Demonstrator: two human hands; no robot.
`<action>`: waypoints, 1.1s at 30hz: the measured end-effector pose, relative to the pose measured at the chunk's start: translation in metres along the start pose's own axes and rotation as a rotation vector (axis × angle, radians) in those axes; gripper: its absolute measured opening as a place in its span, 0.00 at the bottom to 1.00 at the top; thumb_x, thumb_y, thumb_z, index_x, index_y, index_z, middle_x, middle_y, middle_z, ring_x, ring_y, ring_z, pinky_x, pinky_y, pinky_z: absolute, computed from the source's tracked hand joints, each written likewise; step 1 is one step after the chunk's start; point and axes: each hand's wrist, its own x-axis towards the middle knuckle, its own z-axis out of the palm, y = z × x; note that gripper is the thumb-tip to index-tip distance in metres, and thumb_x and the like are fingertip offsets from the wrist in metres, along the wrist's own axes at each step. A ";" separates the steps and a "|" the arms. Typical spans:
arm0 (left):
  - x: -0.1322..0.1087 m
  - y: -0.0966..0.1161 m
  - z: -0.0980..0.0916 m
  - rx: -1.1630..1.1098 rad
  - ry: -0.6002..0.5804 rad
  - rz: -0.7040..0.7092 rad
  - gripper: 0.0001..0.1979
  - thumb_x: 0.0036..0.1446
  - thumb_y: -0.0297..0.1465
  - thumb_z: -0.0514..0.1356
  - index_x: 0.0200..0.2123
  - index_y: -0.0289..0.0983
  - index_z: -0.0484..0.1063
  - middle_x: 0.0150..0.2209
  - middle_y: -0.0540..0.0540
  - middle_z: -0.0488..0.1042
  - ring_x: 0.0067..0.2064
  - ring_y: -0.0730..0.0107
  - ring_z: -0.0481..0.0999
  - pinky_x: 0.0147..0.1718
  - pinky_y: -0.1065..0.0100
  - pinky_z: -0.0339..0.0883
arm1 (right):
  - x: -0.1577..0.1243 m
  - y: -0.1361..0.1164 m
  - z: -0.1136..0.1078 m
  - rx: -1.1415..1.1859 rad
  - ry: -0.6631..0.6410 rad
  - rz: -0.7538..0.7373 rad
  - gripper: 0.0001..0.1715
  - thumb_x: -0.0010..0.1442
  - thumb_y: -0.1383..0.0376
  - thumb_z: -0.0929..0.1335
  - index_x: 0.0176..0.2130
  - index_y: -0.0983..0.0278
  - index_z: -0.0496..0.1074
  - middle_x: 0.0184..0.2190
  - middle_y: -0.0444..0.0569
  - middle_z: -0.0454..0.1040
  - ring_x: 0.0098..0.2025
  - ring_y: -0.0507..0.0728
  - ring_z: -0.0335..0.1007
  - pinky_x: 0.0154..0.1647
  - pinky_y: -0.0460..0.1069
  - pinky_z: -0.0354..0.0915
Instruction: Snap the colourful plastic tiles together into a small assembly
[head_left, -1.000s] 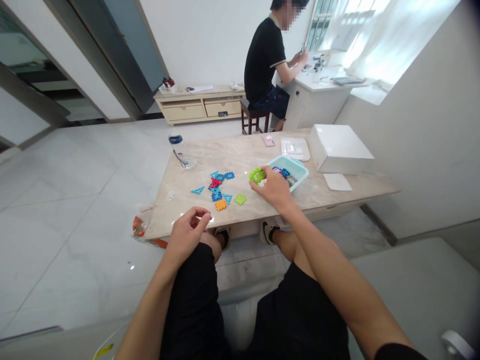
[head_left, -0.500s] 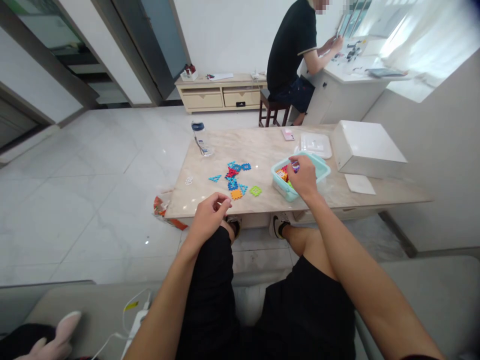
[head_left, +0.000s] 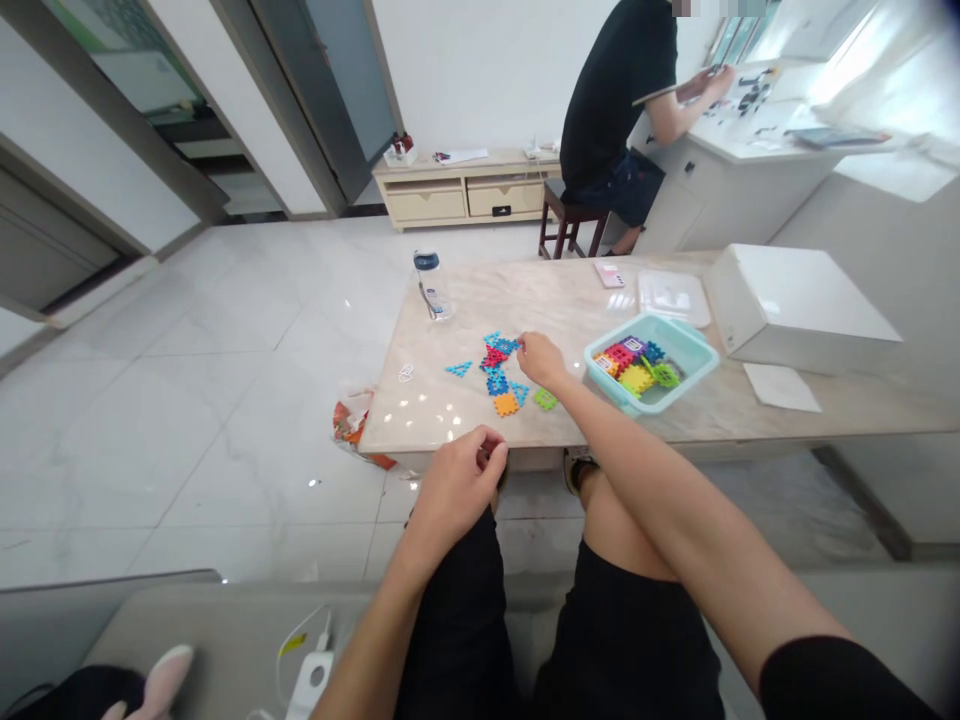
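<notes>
My right hand (head_left: 541,360) reaches over the table with its fingertips pinched at the edge of a blue square interlocking tile (head_left: 507,345). The fingers partly cover that tile. Around it lie a red tile (head_left: 493,357), a dark blue tile (head_left: 496,384), an orange tile (head_left: 506,404), light blue triangular tiles (head_left: 459,369) and a green tile (head_left: 545,399). My left hand (head_left: 461,480) hovers above my lap, before the table's front edge. Its fingers are loosely curled, with a gap to the thumb, and nothing shows in them.
A light teal basket (head_left: 652,405) of colourful tiles stands right of my hand. Behind it are a clear lid (head_left: 675,297), a pink card-like object (head_left: 609,275) and a white box (head_left: 814,300). A water bottle (head_left: 433,287) stands back left. Another person (head_left: 619,110) sits at a far counter.
My right hand has left the basket and moved left to the blue tile beside the red one. My left hand stays low before the table. The view has shifted slightly.
</notes>
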 end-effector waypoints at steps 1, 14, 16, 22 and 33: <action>-0.001 -0.003 -0.001 0.016 0.001 0.002 0.10 0.71 0.38 0.58 0.41 0.43 0.77 0.32 0.48 0.82 0.33 0.62 0.80 0.34 0.64 0.67 | 0.007 0.000 0.010 0.006 -0.005 0.025 0.21 0.72 0.70 0.61 0.57 0.65 0.77 0.56 0.58 0.79 0.58 0.63 0.72 0.59 0.54 0.66; -0.012 -0.032 -0.015 0.018 0.035 -0.071 0.11 0.73 0.39 0.56 0.45 0.44 0.77 0.37 0.47 0.83 0.35 0.61 0.81 0.35 0.63 0.69 | 0.057 -0.005 0.077 -0.045 -0.043 0.135 0.29 0.72 0.69 0.59 0.68 0.69 0.69 0.67 0.65 0.70 0.68 0.71 0.59 0.67 0.64 0.61; -0.012 -0.033 -0.016 0.017 0.031 -0.060 0.11 0.73 0.39 0.56 0.45 0.44 0.77 0.37 0.47 0.83 0.35 0.61 0.81 0.35 0.63 0.69 | 0.054 -0.004 0.079 -0.061 -0.085 0.115 0.28 0.71 0.68 0.62 0.67 0.66 0.70 0.66 0.64 0.70 0.68 0.72 0.59 0.67 0.65 0.60; -0.009 -0.034 -0.016 0.047 0.015 -0.036 0.09 0.72 0.38 0.57 0.44 0.43 0.77 0.35 0.47 0.83 0.34 0.61 0.81 0.36 0.63 0.68 | 0.039 -0.006 0.063 -0.088 -0.142 0.082 0.33 0.64 0.63 0.73 0.66 0.68 0.70 0.64 0.66 0.71 0.66 0.70 0.64 0.66 0.59 0.62; -0.012 -0.022 -0.002 0.175 0.032 0.038 0.09 0.71 0.35 0.58 0.42 0.43 0.78 0.35 0.45 0.83 0.37 0.58 0.82 0.37 0.64 0.65 | -0.014 0.009 0.009 0.070 -0.114 0.186 0.16 0.58 0.69 0.76 0.48 0.70 0.80 0.50 0.61 0.83 0.51 0.63 0.78 0.51 0.50 0.68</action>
